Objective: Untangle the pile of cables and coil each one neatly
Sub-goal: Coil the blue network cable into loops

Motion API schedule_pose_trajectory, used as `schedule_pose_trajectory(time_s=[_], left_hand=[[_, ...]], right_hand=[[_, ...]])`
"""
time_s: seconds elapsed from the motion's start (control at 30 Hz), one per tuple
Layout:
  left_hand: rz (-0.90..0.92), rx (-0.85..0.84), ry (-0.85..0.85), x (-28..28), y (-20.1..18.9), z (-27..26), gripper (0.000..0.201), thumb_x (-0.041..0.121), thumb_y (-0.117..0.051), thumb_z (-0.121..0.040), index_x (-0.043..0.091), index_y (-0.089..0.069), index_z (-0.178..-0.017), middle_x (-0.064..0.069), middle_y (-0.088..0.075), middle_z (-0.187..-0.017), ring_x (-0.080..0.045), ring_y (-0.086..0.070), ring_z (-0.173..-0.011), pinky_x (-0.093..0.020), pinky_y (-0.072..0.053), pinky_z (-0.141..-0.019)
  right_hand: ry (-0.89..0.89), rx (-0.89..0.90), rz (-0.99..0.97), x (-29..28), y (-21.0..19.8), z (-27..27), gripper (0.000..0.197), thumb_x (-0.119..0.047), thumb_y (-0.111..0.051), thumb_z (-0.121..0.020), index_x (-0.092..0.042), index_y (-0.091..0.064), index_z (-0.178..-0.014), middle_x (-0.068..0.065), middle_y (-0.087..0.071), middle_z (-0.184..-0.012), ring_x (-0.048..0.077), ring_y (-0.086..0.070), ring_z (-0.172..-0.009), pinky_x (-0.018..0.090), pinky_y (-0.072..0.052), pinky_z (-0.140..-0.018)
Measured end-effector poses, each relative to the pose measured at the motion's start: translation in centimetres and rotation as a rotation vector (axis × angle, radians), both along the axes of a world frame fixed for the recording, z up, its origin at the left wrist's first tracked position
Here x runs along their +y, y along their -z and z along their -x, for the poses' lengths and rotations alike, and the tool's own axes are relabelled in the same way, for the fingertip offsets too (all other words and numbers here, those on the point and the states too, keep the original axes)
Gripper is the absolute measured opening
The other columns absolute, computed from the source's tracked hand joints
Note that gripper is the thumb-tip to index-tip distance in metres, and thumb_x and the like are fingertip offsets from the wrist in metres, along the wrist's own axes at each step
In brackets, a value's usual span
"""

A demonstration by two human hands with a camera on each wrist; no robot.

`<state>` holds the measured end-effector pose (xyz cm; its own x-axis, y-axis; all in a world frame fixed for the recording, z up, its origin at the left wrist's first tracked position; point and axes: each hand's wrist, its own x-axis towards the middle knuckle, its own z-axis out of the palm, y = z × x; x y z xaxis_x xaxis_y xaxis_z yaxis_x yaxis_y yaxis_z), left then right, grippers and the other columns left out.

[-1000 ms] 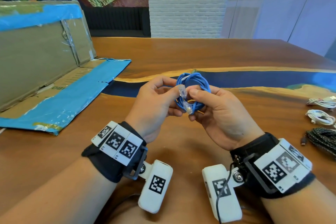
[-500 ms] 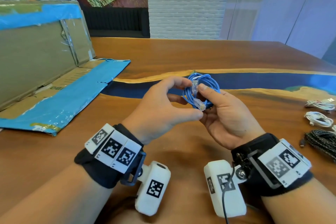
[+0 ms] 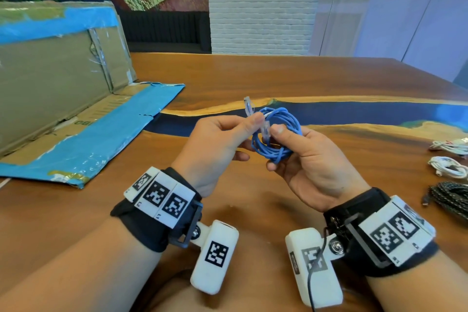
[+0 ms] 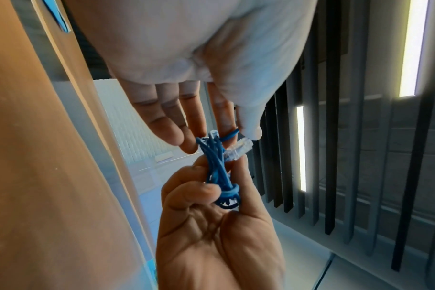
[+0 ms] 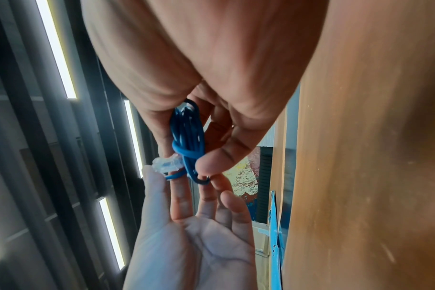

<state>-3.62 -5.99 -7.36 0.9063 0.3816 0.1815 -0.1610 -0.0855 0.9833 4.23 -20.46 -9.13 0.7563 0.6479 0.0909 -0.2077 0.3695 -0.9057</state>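
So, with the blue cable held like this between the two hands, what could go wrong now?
The left hand pinches only the short free end of the blue cable near its clear plug; a hard pull may kink the end or slip off. The right hand holds the coil mainly by thumb and fingertips, so the loops could spring apart. If dropped, it might land among the coiled cables on the table and tangle again.

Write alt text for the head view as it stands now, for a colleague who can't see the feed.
Two hands hold a coiled blue cable above a wooden table: the right hand grips the coil while the left hand pinches a loose end with a clear plug. Two white cable bundles and a black braided cable lie at the right; a flattened cardboard box lies left.
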Motion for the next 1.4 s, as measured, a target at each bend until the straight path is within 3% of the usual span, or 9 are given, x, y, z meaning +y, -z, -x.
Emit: schedule_pose_trajectory(time_s=[0.1, 0.27, 0.37, 0.5, 0.7, 0.93, 1.17, 1.3, 1.4], left_hand=[[0.065, 0.032, 0.032, 0.3, -0.2, 0.1, 0.043, 0.051, -0.071, -0.077, 0.011, -0.081, -0.089, -0.005, -0.078, -0.092, -0.014, -0.066, -0.077, -0.028, -0.048, -0.064], [0.01, 0.097, 0.065, 0.4, -0.1, 0.2, 0.031, 0.043, -0.084, -0.062, 0.019, -0.076, -0.08, -0.004, -0.073, -0.087, -0.017, -0.067, -0.085, -0.037, -0.05, -0.074], [-0.02, 0.106, 0.052, 0.4, 0.2, 0.1, 0.031, 0.036, -0.089, -0.056, 0.023, -0.071, -0.077, 0.0, -0.07, -0.083, -0.016, -0.068, -0.087, -0.038, -0.05, -0.076], [-0.026, 0.117, 0.093, 0.6, 0.3, 0.0, 0.023, 0.013, -0.089, -0.069, 0.024, -0.075, -0.083, 0.0, -0.074, -0.087, -0.014, -0.068, -0.086, -0.04, -0.049, -0.079], [0.088, 0.103, 0.076, -0.1, 0.1, 0.1, 0.016, 0.022, -0.073, -0.09, 0.007, -0.076, -0.097, -0.014, -0.076, -0.1, -0.024, -0.067, -0.087, -0.035, -0.051, -0.072], [0.167, -0.011, 0.015, 0.2, -0.1, -0.1, 0.009, 0.014, -0.071, -0.091, 0.006, -0.068, -0.095, -0.02, -0.075, -0.096, -0.033, -0.068, -0.08, -0.033, -0.059, -0.07], [0.171, -0.111, -0.068, 0.2, 0.0, -0.3, 0.006, 0.008, -0.07, -0.092, 0.004, -0.067, -0.091, -0.025, -0.074, -0.103, -0.037, -0.074, -0.092, -0.039, -0.061, -0.078], [0.142, -0.108, -0.085, 0.6, 0.1, -0.5, 0.009, 0.012, -0.076, -0.087, 0.008, -0.068, -0.089, -0.019, -0.075, -0.097, -0.025, -0.07, -0.084, -0.035, -0.056, -0.071], [0.095, -0.072, -0.069, 1.1, 0.3, -0.7, 0.012, 0.015, -0.078, -0.085, 0.009, -0.069, -0.092, -0.012, -0.075, -0.093, -0.021, -0.07, -0.085, -0.033, -0.054, -0.069]], right_hand=[[-0.023, -0.075, 0.029, -0.2, 0.0, 0.0, 0.029, -0.021, -0.071, -0.08, 0.0, -0.068, -0.1, 0.013, -0.07, -0.091, 0.028, -0.066, -0.092, 0.027, -0.049, -0.054], [0.062, -0.254, 0.16, -0.2, 0.1, 0.0, 0.021, -0.017, -0.076, -0.079, 0.0, -0.075, -0.091, 0.027, -0.07, -0.097, 0.028, -0.063, -0.082, 0.029, -0.05, -0.057], [0.088, -0.286, 0.172, 0.0, 0.5, 0.1, 0.004, -0.004, -0.073, -0.087, -0.006, -0.076, -0.089, 0.02, -0.071, -0.095, 0.026, -0.065, -0.082, 0.029, -0.051, -0.058], [0.115, -0.179, 0.128, 0.1, 0.3, 0.0, 0.011, -0.003, -0.066, -0.093, -0.003, -0.066, -0.104, 0.013, -0.071, -0.092, 0.021, -0.067, -0.074, 0.029, -0.05, -0.053], [0.136, -0.073, 0.078, 0.2, -0.2, -0.1, 0.019, -0.02, -0.055, -0.104, -0.006, -0.067, -0.109, 0.012, -0.068, -0.087, 0.024, -0.065, -0.075, 0.029, -0.051, -0.051], [0.084, -0.011, 0.016, -0.1, -0.8, 0.1, 0.054, -0.045, -0.064, -0.083, -0.006, -0.068, -0.119, 0.018, -0.074, -0.1, 0.024, -0.07, -0.079, 0.03, -0.054, -0.055], [0.056, -0.069, -0.01, -1.0, -1.1, -0.7, 0.036, -0.019, -0.069, -0.076, -0.008, -0.065, -0.11, 0.019, -0.075, -0.099, 0.028, -0.072, -0.08, 0.034, -0.06, -0.062], [0.069, -0.121, 0.02, -1.2, -1.3, -0.5, 0.042, -0.011, -0.081, -0.07, -0.007, -0.067, -0.109, 0.016, -0.076, -0.093, 0.027, -0.074, -0.078, 0.034, -0.062, -0.066], [0.084, -0.1, 0.041, -1.2, -1.3, -0.5, 0.043, -0.015, -0.074, -0.071, -0.006, -0.066, -0.112, 0.016, -0.076, -0.091, 0.026, -0.074, -0.076, 0.032, -0.062, -0.064]])
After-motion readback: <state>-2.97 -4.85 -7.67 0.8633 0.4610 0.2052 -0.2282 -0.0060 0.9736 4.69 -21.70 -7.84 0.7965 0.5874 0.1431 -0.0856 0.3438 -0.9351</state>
